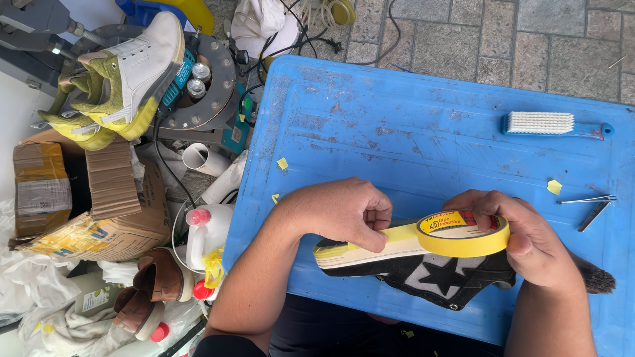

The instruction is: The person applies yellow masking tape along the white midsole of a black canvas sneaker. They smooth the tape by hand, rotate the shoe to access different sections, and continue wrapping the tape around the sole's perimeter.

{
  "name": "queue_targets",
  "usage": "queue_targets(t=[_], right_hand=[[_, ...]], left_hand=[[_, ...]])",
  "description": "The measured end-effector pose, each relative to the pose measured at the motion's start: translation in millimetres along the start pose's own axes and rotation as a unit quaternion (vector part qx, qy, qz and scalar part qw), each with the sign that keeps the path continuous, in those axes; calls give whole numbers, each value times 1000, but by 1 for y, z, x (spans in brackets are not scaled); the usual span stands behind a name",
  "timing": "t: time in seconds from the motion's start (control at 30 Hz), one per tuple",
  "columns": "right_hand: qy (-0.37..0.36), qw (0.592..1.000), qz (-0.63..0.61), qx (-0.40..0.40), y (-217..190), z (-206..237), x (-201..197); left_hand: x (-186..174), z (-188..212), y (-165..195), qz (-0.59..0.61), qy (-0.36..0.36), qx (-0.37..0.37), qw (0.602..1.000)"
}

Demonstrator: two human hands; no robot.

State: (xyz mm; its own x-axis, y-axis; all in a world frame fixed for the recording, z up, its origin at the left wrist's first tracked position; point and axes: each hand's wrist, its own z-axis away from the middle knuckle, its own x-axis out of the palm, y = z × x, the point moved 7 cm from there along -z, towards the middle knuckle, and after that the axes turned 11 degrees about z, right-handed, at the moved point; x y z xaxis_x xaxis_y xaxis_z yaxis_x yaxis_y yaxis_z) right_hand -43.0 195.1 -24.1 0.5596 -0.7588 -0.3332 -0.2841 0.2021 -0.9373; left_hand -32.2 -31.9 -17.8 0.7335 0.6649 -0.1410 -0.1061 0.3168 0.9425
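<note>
A black shoe (436, 277) with a white star and a cream sole lies on its side over the near edge of the blue table (410, 125). My left hand (347, 211) presses a strip of yellow tape onto the sole's edge. My right hand (529, 241) holds the yellow tape roll (463, 235) at the shoe's heel end, and the strip runs from the roll to my left fingers.
A blue-handled white brush (552, 123) lies at the table's far right, with tweezers (589, 199) and yellow tape scraps nearby. Left of the table are a green-and-white shoe (126, 79), cardboard boxes (79, 198), a white jug (208, 231), brown shoes (155, 284), cables and rags.
</note>
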Motion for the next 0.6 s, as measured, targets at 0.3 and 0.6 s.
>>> queue_targets(t=[0.3,0.6], right_hand=[[10,1000,21,-13,-1,-2,0],[14,999,33,-21,-3,-3,0]], left_hand=[[-2,-2,-2,13,-4,12,1000],[-2,-6,-4,32,-10,7,999]])
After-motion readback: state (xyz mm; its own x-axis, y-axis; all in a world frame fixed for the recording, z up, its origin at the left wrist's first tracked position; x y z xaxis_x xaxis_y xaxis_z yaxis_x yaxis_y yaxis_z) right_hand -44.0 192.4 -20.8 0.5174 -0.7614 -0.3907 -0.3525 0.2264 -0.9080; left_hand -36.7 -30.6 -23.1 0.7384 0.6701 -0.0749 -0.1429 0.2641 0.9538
